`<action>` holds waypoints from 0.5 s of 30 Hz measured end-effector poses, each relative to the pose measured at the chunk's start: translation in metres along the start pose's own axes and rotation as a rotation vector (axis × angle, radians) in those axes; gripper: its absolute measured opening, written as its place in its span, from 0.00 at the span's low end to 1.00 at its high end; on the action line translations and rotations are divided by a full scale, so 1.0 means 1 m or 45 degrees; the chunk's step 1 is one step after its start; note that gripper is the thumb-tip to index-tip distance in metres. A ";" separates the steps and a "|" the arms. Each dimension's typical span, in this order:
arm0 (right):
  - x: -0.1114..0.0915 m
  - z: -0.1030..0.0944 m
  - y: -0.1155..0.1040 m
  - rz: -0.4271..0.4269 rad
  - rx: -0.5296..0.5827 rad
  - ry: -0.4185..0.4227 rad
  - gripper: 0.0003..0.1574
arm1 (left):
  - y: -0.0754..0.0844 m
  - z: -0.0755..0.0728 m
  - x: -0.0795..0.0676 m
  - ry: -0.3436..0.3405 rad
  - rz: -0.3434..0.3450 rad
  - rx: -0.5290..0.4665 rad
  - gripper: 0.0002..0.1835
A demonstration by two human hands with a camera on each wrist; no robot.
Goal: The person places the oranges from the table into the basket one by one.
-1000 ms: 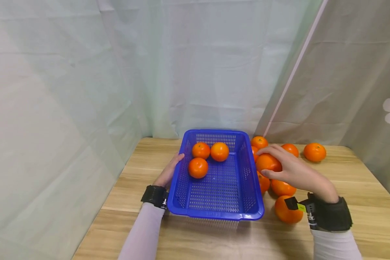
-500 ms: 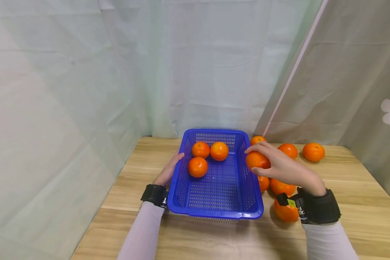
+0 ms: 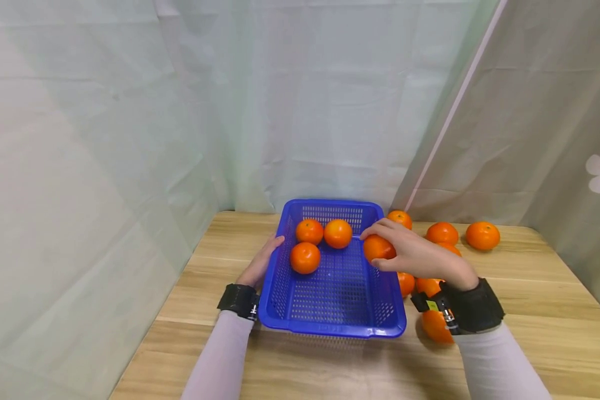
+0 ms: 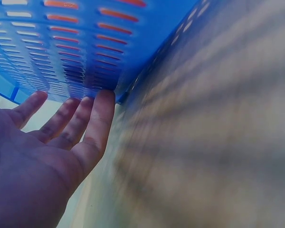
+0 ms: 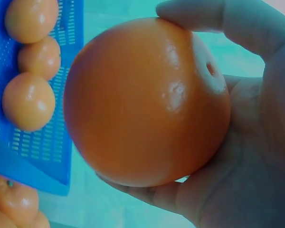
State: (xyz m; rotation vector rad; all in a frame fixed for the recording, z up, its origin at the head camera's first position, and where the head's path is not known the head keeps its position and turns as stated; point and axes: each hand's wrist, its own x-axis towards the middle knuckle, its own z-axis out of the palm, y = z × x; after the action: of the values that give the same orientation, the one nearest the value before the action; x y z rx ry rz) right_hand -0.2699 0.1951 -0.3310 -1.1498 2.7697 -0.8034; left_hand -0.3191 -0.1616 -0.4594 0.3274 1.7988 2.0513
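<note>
In the head view my right hand (image 3: 420, 253) grips an orange (image 3: 378, 250) over the right rim of a blue slotted plastic basket (image 3: 330, 331). The right wrist view shows this orange (image 5: 137, 104) large, held between the thumb and fingers. Against the basket's left side rests my left hand (image 3: 260, 264). Seen from the left wrist, its fairly straight fingers (image 4: 100, 118) touch the slotted wall near the bottom. Three oranges lie inside the basket, toward its back left; one is the nearest orange (image 3: 305, 258).
Several loose oranges lie right of the basket, such as the back right orange (image 3: 483, 236) and a front orange (image 3: 436, 326) partly behind my right wrist strap. Everything stands on a wooden table (image 3: 190, 344). A pale curtain (image 3: 325, 111) hangs behind.
My right hand has carried its orange leftward, from among the loose oranges to over the basket's right rim. My left hand and the basket stay in place.
</note>
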 end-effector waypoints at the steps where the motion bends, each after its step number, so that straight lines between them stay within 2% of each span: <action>1: 0.001 0.000 -0.001 -0.003 0.001 -0.018 0.26 | 0.000 0.000 0.000 0.008 -0.008 0.005 0.33; 5: 0.007 0.002 -0.003 -0.020 0.004 -0.072 0.24 | 0.001 0.001 -0.001 0.018 -0.015 0.006 0.33; 15: 0.025 0.015 -0.002 -0.034 0.006 -0.123 0.25 | 0.000 0.000 0.000 0.009 -0.003 -0.009 0.33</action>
State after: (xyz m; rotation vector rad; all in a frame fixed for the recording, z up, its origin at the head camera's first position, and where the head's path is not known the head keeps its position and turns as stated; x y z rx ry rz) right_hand -0.2838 0.1707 -0.3388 -1.1935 2.6790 -0.7360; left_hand -0.3190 -0.1616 -0.4593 0.3163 1.7948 2.0594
